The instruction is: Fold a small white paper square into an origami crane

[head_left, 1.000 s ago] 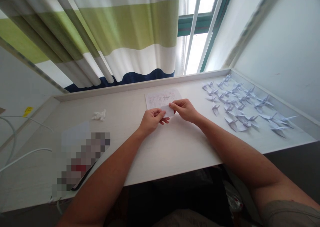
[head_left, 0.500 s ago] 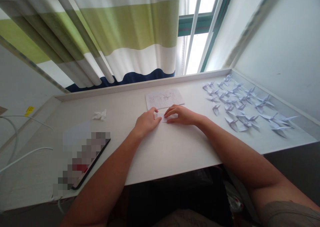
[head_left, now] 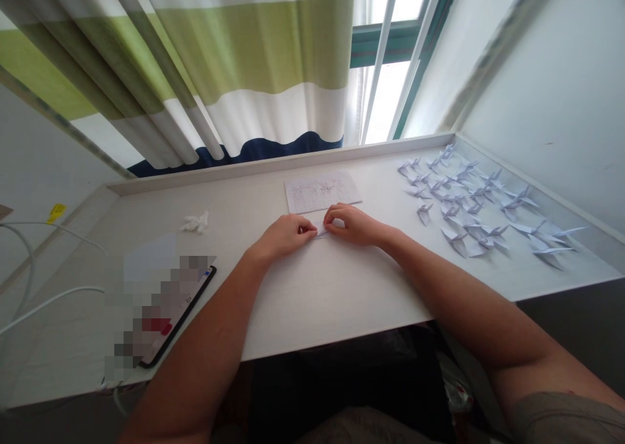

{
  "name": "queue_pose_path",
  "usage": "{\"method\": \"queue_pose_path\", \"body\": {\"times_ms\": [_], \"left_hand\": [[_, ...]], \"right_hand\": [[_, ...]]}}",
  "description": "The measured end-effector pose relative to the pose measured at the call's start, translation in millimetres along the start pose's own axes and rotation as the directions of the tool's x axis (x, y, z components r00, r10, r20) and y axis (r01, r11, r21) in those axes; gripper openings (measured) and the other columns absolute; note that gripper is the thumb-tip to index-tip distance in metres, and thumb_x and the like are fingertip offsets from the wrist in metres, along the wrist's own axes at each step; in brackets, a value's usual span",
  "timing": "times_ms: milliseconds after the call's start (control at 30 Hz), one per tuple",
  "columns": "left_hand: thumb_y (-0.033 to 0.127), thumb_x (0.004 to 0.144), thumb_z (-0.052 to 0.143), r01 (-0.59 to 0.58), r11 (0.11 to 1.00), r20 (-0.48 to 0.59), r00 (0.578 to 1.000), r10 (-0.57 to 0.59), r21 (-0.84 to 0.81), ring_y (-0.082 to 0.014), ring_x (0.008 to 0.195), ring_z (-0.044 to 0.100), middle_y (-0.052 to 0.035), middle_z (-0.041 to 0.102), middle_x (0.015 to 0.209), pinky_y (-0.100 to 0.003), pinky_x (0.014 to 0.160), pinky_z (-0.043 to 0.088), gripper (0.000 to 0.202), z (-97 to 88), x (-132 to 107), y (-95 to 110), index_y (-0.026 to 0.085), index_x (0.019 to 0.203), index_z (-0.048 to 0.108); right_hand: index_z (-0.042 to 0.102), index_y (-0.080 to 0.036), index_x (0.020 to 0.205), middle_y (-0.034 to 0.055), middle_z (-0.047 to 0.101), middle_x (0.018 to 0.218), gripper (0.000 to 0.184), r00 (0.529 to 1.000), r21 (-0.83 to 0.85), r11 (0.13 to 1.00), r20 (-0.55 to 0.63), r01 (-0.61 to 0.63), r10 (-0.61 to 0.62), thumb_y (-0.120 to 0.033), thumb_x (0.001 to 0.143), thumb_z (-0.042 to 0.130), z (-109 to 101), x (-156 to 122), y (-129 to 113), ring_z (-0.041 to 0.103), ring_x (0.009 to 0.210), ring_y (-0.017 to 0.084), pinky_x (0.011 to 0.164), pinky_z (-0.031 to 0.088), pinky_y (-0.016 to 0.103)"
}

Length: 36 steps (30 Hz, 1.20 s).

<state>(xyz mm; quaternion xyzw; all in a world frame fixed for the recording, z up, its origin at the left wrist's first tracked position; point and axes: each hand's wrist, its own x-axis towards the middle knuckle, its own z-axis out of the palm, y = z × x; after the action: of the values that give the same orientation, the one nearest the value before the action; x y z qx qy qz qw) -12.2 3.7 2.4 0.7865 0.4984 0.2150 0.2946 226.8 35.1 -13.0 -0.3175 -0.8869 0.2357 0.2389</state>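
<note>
A small piece of white paper (head_left: 321, 230) lies between my two hands, just above the table's middle. My left hand (head_left: 291, 233) pinches its left side between thumb and fingers. On the right side, my right hand (head_left: 350, 223) has thumb and fingertips closed on the paper too. Part of the sheet is hidden by my fingers, so its exact folds cannot be made out. Right behind my hands lies a flat stack of printed paper (head_left: 322, 193).
Several folded paper cranes (head_left: 469, 203) stand in a group on the right of the white table (head_left: 312, 301). At the left are a crumpled white tissue (head_left: 195, 223), a tablet-like device (head_left: 183, 307) with a blurred screen, and white cables (head_left: 53, 301). A raised rim edges the back.
My fingers, more spread over the paper before, have closed into pinches on it from both sides. The left hand's fingers have curled in. The view has shifted slightly.
</note>
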Motion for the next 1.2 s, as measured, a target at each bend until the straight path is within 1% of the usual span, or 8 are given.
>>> {"method": "queue_pose_path", "body": {"times_ms": [133,267,367,467,667,867,1000,1200], "left_hand": [[0.039,0.087,0.072,-0.005,0.999,0.010,1.000,0.005,-0.036,-0.0253,0.083,0.069,-0.0075,0.080,0.087,-0.035,0.077,0.050,0.020,-1.5,2.0,-7.0,0.026,0.090,0.087],[0.033,0.084,0.075,-0.045,0.998,-0.026,0.999,0.047,0.054,-0.0279,0.096,0.066,-0.0082,0.077,0.090,-0.040,0.094,0.051,0.015,-3.0,4.4,-7.0,0.028,0.092,0.088],[0.033,0.085,0.074,-0.041,0.996,-0.017,0.999,0.042,0.085,-0.0294,0.100,0.064,-0.0088,0.076,0.093,-0.044,0.099,0.049,0.017,-4.1,4.3,-4.6,0.027,0.094,0.087],[0.035,0.088,0.071,-0.052,0.993,0.014,0.999,0.050,0.102,-0.0307,0.105,0.063,-0.0088,0.076,0.096,-0.046,0.100,0.048,0.019,-6.2,2.5,-2.4,0.025,0.096,0.085],[0.029,0.090,0.067,-0.179,0.981,0.094,0.981,0.172,0.078,-0.0275,0.107,0.066,-0.0061,0.078,0.098,-0.042,0.100,0.049,0.015,-11.1,-2.6,5.4,0.024,0.085,0.080],[0.023,0.088,0.067,-0.114,0.979,0.088,0.991,0.100,0.167,-0.0271,0.097,0.068,-0.0065,0.077,0.092,-0.040,0.090,0.052,0.012,-10.8,-3.7,14.0,0.022,0.083,0.077],[0.025,0.089,0.065,-0.097,0.972,0.093,0.993,0.079,0.215,-0.0299,0.103,0.067,-0.0083,0.076,0.094,-0.042,0.092,0.052,0.013,-9.5,-1.4,14.2,0.021,0.085,0.076],[0.026,0.088,0.065,-0.056,0.977,0.068,0.997,0.043,0.208,-0.0325,0.112,0.064,-0.0090,0.077,0.098,-0.045,0.097,0.050,0.013,-8.0,0.4,12.9,0.021,0.081,0.074]], "right_hand": [[0.071,-0.020,0.088,0.0108,0.076,0.098,0.017,1.000,-0.012,1.000,-0.008,-0.029,0.029,-0.022,0.099,0.058,1.2,0.8,0.3,0.067,0.095,0.026,0.089,0.050,0.040],[0.070,-0.019,0.087,0.0112,0.076,0.098,0.015,0.999,-0.031,0.999,-0.012,-0.041,0.040,-0.019,0.097,0.058,3.6,1.5,-1.3,0.067,0.095,0.026,0.089,0.050,0.040],[0.070,-0.019,0.086,0.0108,0.076,0.097,0.014,0.998,-0.053,0.997,-0.023,-0.052,0.051,-0.018,0.095,0.059,5.4,2.0,-2.6,0.066,0.094,0.026,0.090,0.049,0.039],[0.070,-0.019,0.086,0.0102,0.076,0.096,0.014,0.998,-0.067,0.996,-0.032,-0.058,0.056,-0.019,0.095,0.060,6.4,2.2,-3.2,0.066,0.094,0.025,0.089,0.049,0.039],[0.069,-0.020,0.084,0.0091,0.076,0.095,0.014,0.998,-0.072,0.996,-0.047,-0.043,0.040,-0.018,0.094,0.061,7.9,2.3,-1.4,0.066,0.093,0.025,0.088,0.050,0.039],[0.069,-0.020,0.080,0.0084,0.075,0.093,0.016,0.997,-0.035,0.999,-0.074,-0.030,0.027,-0.015,0.093,0.061,10.1,2.3,0.1,0.066,0.091,0.024,0.088,0.051,0.039],[0.069,-0.020,0.077,0.0090,0.074,0.095,0.017,0.994,-0.021,0.999,-0.098,-0.050,0.047,-0.013,0.091,0.062,11.9,2.3,-1.3,0.066,0.091,0.024,0.088,0.052,0.038],[0.067,-0.020,0.075,0.0105,0.074,0.095,0.019,0.988,-0.067,0.991,-0.108,-0.115,0.107,-0.008,0.088,0.060,15.6,5.0,-5.1,0.064,0.096,0.027,0.090,0.052,0.039]]}}
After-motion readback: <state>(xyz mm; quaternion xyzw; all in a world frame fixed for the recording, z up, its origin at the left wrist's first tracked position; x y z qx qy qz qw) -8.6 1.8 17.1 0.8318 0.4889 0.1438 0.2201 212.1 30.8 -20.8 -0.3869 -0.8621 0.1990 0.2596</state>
